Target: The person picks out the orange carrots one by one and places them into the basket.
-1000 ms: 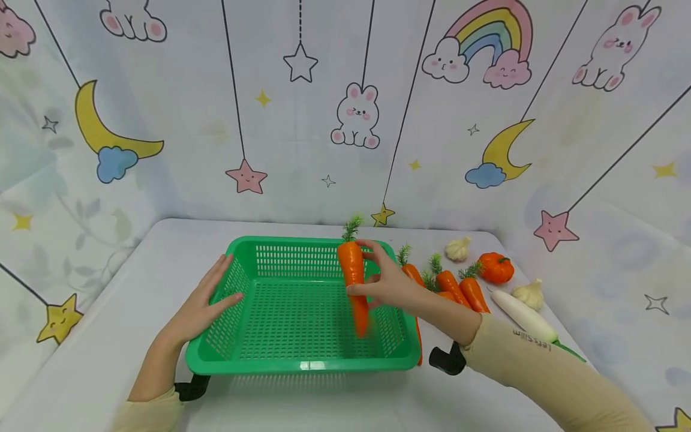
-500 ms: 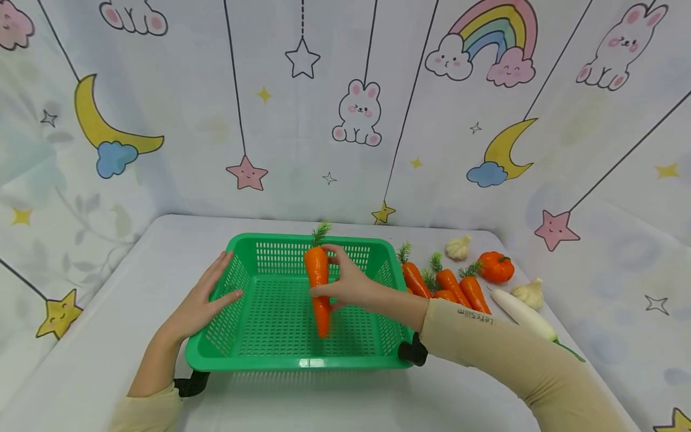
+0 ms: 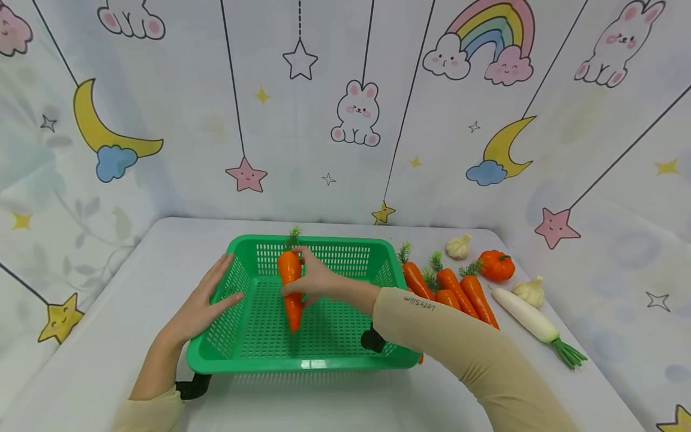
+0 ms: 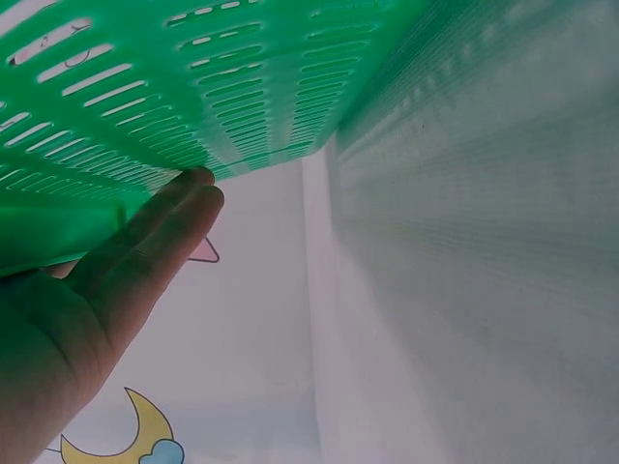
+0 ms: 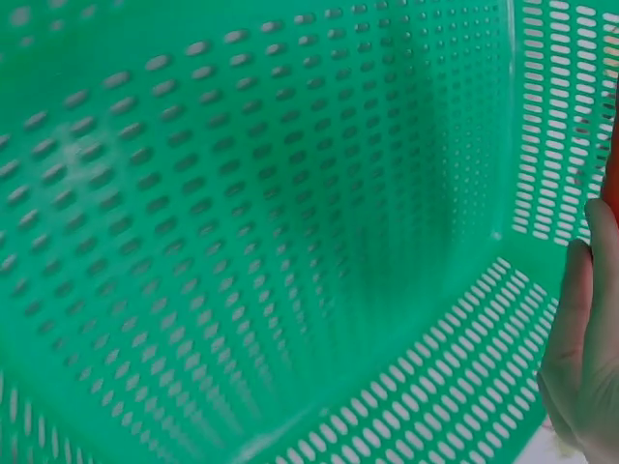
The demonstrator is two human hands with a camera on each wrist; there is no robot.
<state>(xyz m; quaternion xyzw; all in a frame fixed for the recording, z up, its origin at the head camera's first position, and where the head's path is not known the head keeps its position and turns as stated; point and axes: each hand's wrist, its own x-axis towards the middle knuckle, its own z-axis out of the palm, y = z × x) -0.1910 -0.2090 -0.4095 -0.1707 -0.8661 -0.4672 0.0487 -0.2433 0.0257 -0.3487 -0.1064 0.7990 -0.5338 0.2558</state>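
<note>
I have the right hand (image 3: 315,279) pinching an orange carrot (image 3: 290,273) between thumb and fingers, with the carrot just off the fingertips' left side, close to upright, its leafy top poking above the fingers and its point hanging below them. Hand and carrot are over the left half of the green basket (image 3: 259,365); I cannot tell whether the point touches the slotted floor beneath. In the right wrist view only a sliver of the carrot shows past the fingers, with the basket's walls spread to their left. To the left of that hand, the left hand (image 3: 202,300) rests on the basket's left side, its fingers straight against the outer wall and its thumb reaching over the rim. Off to the right of the right hand, beyond the basket, I see other carrots (image 3: 456,291) bunched on the white counter (image 3: 119,288), partly behind the sleeve (image 3: 464,354). Farther right of the hand lie one garlic bulb (image 3: 458,246), a round orange vegetable (image 3: 496,266), a second bulb (image 3: 529,292) and a white radish (image 3: 526,315) with green stems. A printed cloth (image 3: 297,132) hangs beyond both hands.
</note>
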